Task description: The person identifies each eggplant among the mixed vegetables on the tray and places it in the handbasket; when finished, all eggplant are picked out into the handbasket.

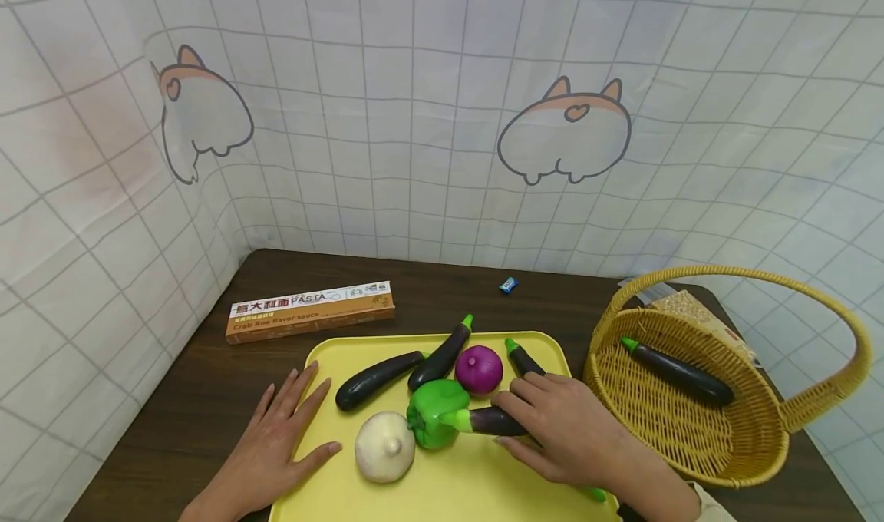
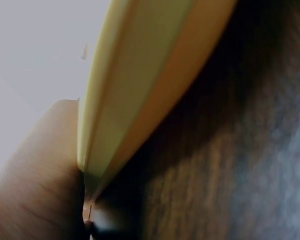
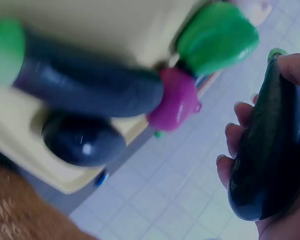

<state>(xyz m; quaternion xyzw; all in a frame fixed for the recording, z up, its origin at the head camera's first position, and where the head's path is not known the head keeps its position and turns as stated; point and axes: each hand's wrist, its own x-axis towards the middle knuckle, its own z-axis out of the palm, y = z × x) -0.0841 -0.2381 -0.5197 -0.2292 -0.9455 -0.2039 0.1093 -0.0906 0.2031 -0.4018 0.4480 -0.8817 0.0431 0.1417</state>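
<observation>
My right hand [image 1: 573, 434] grips a dark eggplant [image 1: 496, 421] above the yellow tray [image 1: 470, 491]; its green stem end points left, in front of a green bell pepper [image 1: 442, 401]. In the right wrist view, fingers and thumb curl round that eggplant [image 3: 265, 155]. My left hand [image 1: 272, 445] rests with spread fingers on the tray's left rim. Around them on the tray lie a purple onion [image 1: 479, 369], a whitish round vegetable [image 1: 376, 453], and eggplants [image 1: 376, 380], one partly behind my right hand. Below that hand shows a green tip [image 1: 598, 495], its body hidden.
On the right stands a wicker basket [image 1: 642, 422] with a tall handle and one eggplant [image 1: 680, 372] inside. Behind it lies a clear packet [image 1: 697, 311]. A pasta box [image 1: 311, 312] and a small blue wrapper [image 1: 509, 285] lie beyond the tray, before a grid-patterned curtain [image 1: 387, 161].
</observation>
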